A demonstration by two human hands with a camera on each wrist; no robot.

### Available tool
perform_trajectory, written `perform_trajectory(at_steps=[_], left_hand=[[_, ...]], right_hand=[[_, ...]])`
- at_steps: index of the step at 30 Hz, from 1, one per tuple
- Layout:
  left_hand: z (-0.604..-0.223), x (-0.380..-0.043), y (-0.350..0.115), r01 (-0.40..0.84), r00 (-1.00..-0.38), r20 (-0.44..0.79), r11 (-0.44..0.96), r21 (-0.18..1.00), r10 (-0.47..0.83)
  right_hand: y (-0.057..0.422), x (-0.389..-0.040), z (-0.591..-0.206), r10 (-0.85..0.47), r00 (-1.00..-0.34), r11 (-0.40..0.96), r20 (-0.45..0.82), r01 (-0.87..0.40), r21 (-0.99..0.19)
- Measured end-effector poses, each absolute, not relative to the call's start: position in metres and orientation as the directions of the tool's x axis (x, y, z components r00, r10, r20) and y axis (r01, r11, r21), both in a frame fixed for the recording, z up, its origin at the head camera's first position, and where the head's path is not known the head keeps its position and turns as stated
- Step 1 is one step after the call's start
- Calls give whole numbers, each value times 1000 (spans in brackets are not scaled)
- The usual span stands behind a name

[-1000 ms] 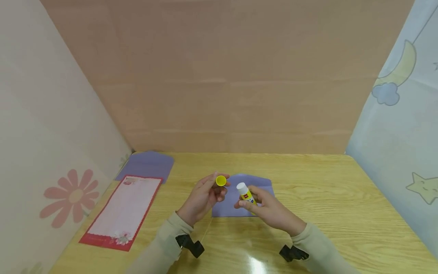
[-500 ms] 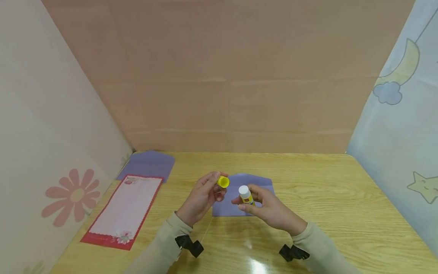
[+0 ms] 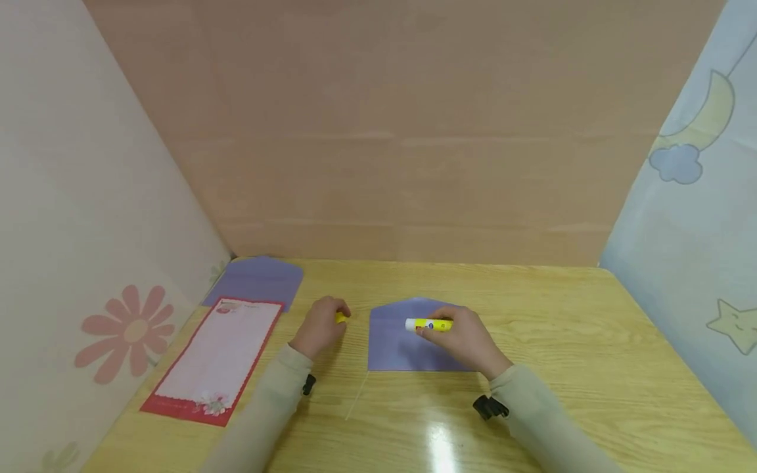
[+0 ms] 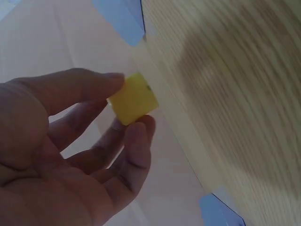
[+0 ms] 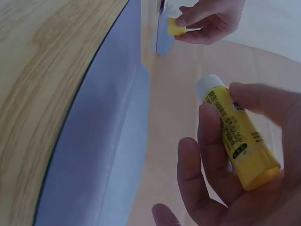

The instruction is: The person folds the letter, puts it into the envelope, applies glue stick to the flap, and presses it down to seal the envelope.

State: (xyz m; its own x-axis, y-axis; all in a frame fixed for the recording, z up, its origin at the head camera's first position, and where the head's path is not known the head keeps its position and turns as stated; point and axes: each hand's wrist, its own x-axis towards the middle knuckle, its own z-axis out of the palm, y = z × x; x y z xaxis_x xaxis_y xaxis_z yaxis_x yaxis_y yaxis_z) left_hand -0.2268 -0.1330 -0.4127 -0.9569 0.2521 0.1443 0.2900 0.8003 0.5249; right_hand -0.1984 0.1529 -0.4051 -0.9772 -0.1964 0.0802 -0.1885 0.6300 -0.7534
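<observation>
My left hand pinches a small yellow glue stick cap between thumb and fingers, over the wood to the left of the middle envelope. In my right hand is a yellow glue stick with a white end, held between thumb and fingers. It lies nearly level in the head view, its white end pointing left. Below it on the table is a purple envelope with its flap raised toward the back; the right hand covers part of its right side.
A pink letter sheet with a red border lies at the left of the wooden table. Behind it, a second purple envelope reaches the back left corner. Upright printed walls stand at the back and both sides.
My left hand has moved left and lowered with the cap, away from the glue stick. My right hand has tipped the glue stick from upright to nearly level above the envelope.
</observation>
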Motion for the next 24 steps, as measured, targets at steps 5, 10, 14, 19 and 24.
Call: perform_trajectory(at_steps=[5,10,14,19,24], left_hand=[[-417,-234,-134,261,-963,69,833,488,261],[-422,-237,-134,249,-964,34,842,479,265],[-422,-235,-135,242,-967,42,855,459,251],[-417,-211,-123,348,-937,153,857,379,313],[-419,-175,-97,547,-834,96,789,281,544]], right_hand=[[142,-213,-414,-184,-980,629,73,-174,-757],[125,-226,-416,-217,-971,627,97,-215,-748],[109,-236,-417,-258,-960,615,112,-252,-747],[91,-244,-421,-302,-941,625,154,-318,-713],[77,-248,-424,-359,-920,646,154,-365,-671]])
